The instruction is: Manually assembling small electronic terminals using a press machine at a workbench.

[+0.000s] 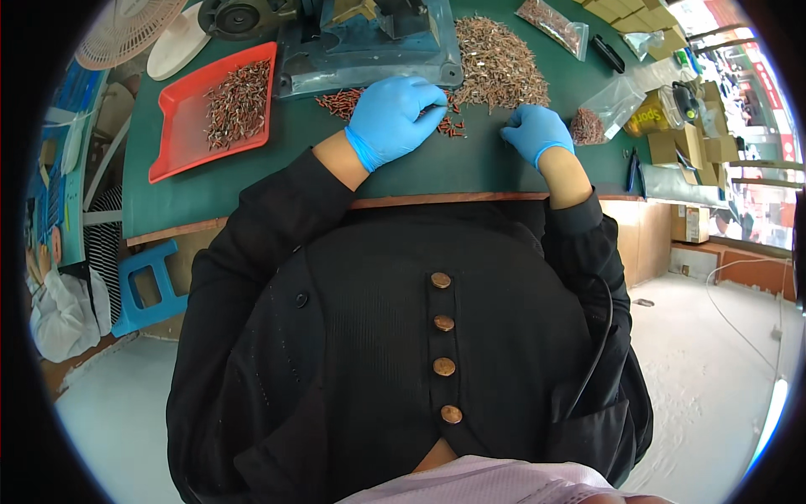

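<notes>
My left hand (395, 123), in a blue glove, rests on the green tabletop with its fingers curled and thumb drawn in. Whatever its fingertips may pinch is hidden. Small red-brown parts (339, 103) lie beside it, and a few loose ones (452, 128) lie near its thumb. My right hand (538, 134), gloved in blue too, is closed at the lower right edge of a big heap of small copper-coloured parts (499, 63). Its grip is turned away from view. A red tray (172, 134) on the left holds many small red-and-silver pieces (239, 105).
A machine on a grey metal base (369, 71) stands just beyond my left hand. Plastic bags of parts (554, 27), a small filled bag (588, 126), pliers (633, 170) and cardboard boxes (676, 147) sit at right. A blue stool (149, 286) stands below the table's left end.
</notes>
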The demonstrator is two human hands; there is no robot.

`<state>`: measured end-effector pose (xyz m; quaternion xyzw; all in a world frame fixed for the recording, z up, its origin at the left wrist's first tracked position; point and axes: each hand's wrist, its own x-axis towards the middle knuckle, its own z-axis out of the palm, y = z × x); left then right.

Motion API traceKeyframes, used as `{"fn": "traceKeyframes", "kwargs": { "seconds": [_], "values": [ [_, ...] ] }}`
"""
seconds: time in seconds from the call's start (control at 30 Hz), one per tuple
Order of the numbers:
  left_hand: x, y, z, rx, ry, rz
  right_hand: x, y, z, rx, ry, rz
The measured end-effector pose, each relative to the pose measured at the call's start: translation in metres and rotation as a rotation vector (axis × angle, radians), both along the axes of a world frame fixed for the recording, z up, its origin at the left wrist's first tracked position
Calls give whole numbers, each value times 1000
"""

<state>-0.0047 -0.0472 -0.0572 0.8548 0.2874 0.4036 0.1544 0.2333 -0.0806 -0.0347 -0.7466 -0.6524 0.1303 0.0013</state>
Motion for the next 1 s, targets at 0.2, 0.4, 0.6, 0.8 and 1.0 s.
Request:
{"fn": "traceKeyframes", "kwargs": {
  "seconds": [0.2,0.4,0.6,0.8,1.0],
  "values": [
    [9,10,-5,-42,30,14,18,14,-10,-9,76,59],
    [22,13,-6,-24,30,-27,33,18,-8,39,317,47],
    [27,19,-11,-59,30,-50,32,22,-15,76,110,157],
    [30,26,-13,-73,48,-43,50,21,-10,89,279,103],
    [37,31,-15,-106,71,-46,29,17,-13,25,155,-42]
  ]
}}
